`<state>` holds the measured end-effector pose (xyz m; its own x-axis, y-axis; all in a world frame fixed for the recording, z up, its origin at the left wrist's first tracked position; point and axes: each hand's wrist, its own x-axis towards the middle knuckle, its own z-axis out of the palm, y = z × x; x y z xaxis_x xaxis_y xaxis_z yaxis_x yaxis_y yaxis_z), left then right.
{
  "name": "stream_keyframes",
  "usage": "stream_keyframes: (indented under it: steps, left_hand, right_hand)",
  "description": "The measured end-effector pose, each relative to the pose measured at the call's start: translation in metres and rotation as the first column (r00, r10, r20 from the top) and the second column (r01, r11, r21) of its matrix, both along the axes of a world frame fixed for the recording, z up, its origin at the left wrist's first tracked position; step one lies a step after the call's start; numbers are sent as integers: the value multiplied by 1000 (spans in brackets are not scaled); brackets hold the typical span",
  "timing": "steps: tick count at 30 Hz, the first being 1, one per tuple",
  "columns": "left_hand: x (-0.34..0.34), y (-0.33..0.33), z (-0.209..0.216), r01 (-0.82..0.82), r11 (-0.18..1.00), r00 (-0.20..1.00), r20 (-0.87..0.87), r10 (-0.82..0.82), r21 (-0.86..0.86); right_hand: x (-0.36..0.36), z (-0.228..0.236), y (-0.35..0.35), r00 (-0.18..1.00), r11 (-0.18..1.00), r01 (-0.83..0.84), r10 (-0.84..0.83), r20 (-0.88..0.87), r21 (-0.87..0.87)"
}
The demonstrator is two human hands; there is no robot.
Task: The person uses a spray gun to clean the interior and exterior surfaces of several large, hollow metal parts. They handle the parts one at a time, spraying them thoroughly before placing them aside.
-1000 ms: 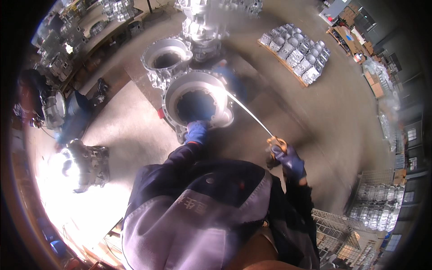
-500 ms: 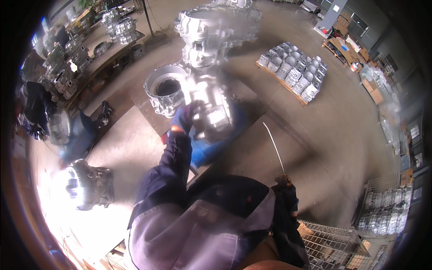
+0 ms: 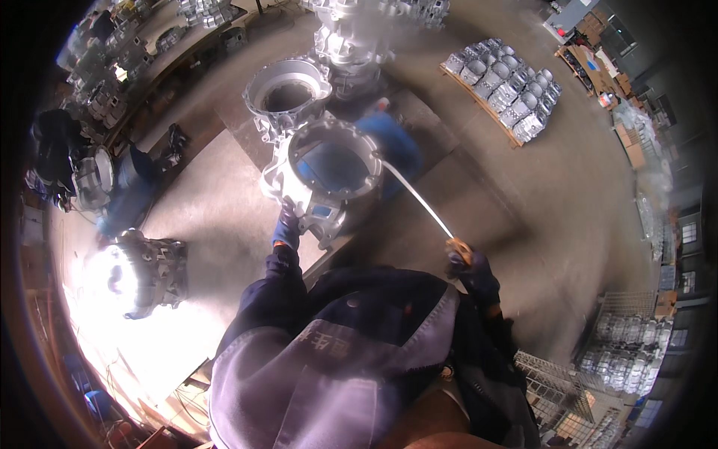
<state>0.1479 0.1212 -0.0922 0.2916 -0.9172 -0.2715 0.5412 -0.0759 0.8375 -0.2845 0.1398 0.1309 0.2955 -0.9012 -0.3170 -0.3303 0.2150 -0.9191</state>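
The silver ring-shaped casting (image 3: 292, 177) lies far and left of the right hand (image 3: 477, 275), and between them runs a thin pale rod (image 3: 420, 197) with an orange-brown handle (image 3: 461, 250). The rod's long axis slants from the handle, near and right, to the casting's right rim, far and left; its far end meets the rim in this view, though whether metal touches metal I cannot tell. The right hand, in a dark glove, has its fingers wrapped round the handle, well apart from the casting. The left hand (image 3: 286, 226), gloved in blue, is much the nearer of the two: it is at the casting's near left edge, fingers pointing away from the body and against the metal, but how far they curl round it I cannot tell. So the casting stands between the left hand at its near left and the rod end at its right, with its wide round opening between those two places. Through the opening shows something blue, and more of a blue object (image 3: 396, 144) shows just beyond the right rim. A second round casting (image 3: 262, 88) stands just beyond on the far left, with a tall stack of castings (image 3: 342, 46) farther off.
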Motion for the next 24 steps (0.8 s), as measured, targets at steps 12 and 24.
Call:
stream_keyframes:
  steps: [12, 24]
  left_hand:
    - [-29, 23, -113, 39, 960, 973, 210, -100, 278]
    - [-36, 20, 92, -354, 871, 255, 932, -259, 339]
  right_hand:
    - [30, 21, -15, 800, 987, 128, -160, -578, -98]
    - [5, 36, 8, 999, 913, -36, 46, -14, 407]
